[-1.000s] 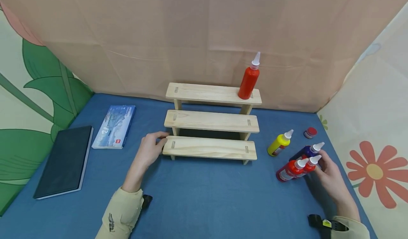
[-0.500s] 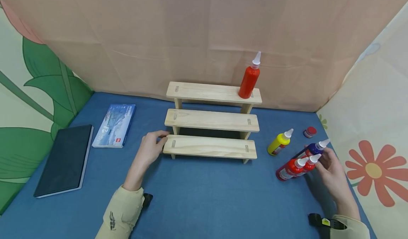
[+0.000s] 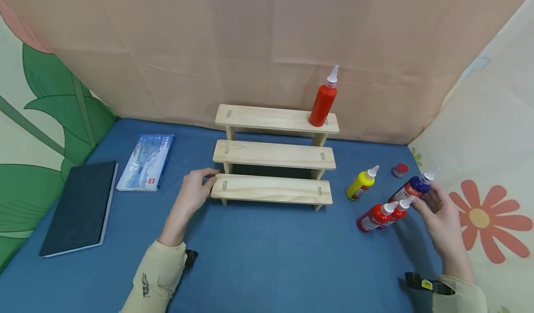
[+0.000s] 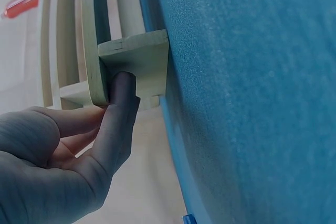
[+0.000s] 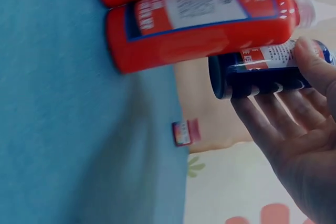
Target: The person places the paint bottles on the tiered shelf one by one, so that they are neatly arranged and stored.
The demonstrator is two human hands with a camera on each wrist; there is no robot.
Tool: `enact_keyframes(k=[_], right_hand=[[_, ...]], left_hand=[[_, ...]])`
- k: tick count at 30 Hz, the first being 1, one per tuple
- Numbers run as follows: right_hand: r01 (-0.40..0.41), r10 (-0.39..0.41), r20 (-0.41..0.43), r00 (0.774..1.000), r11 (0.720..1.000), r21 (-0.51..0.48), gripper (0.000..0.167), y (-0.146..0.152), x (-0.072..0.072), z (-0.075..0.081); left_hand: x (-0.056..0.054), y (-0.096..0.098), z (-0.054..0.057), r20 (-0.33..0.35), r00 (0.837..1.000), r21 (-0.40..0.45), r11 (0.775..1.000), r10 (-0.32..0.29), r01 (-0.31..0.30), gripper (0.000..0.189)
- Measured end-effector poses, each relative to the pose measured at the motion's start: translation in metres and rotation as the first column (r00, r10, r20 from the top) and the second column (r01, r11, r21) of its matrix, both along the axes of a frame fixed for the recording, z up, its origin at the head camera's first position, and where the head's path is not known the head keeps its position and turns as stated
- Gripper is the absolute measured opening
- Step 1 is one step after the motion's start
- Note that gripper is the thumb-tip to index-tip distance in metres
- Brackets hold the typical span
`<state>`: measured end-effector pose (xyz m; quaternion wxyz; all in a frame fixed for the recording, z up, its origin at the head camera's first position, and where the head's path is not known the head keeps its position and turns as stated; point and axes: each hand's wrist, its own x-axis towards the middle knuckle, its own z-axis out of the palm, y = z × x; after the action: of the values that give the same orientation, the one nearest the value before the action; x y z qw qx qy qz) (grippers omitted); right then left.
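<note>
A three-step wooden rack (image 3: 271, 188) stands in the middle, with a red squeeze bottle (image 3: 322, 105) upright at the right end of its top step. My left hand (image 3: 193, 193) pinches the left end of the bottom step; the left wrist view shows a finger (image 4: 122, 98) tucked under the board. On the right, my right hand (image 3: 443, 218) grips a dark blue paint bottle (image 3: 410, 188) with a white nozzle. In the right wrist view that bottle (image 5: 262, 69) is raised off the table, behind two red bottles. Those red bottles (image 3: 372, 218) stand close together, left of the hand.
A yellow bottle (image 3: 360, 184) stands between rack and red bottles. Behind it sits a small red-lidded jar (image 3: 400, 169). On the left lie a blue-and-white box (image 3: 146, 162) and a dark notebook (image 3: 79, 208). A beige backdrop (image 3: 267, 39) rises behind the blue table.
My right hand has lifted the dark blue bottle up and to the right, away from the red bottles. My left hand stays on the rack. The head view has shifted slightly.
</note>
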<state>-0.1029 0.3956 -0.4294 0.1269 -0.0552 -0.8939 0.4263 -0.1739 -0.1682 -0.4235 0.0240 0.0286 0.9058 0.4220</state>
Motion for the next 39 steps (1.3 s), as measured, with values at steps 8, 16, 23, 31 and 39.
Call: enact_keyframes(k=[8,16,23,31,39], right_hand=[[0.042,-0.042,-0.037,0.998,0.999,-0.020,0.061,-0.014,-0.006,0.022],[0.028,-0.034,-0.090,0.995,0.998,-0.060,0.060,-0.026,-0.012,0.041],[-0.004,-0.007,-0.146,0.989,0.997,-0.075,0.059,-0.036,-0.016,0.055],[0.021,-0.036,-0.160,0.987,0.995,-0.094,0.059,-0.052,-0.019,0.070],[0.013,-0.031,-0.183,0.983,0.995,-0.101,0.059,-0.067,-0.021,0.083]], left_hand=[[0.000,-0.001,0.000,-0.013,1.000,0.019,1.000,-0.008,0.008,0.031],[0.000,-0.001,0.000,-0.006,1.000,0.004,1.000,0.001,-0.001,0.031],[0.000,0.000,-0.001,-0.017,1.000,-0.011,1.000,0.002,-0.003,0.031],[0.001,0.000,0.000,-0.013,1.000,-0.020,1.000,0.009,-0.009,0.031],[0.001,0.000,0.000,-0.015,1.000,-0.021,1.000,0.005,-0.005,0.031]])
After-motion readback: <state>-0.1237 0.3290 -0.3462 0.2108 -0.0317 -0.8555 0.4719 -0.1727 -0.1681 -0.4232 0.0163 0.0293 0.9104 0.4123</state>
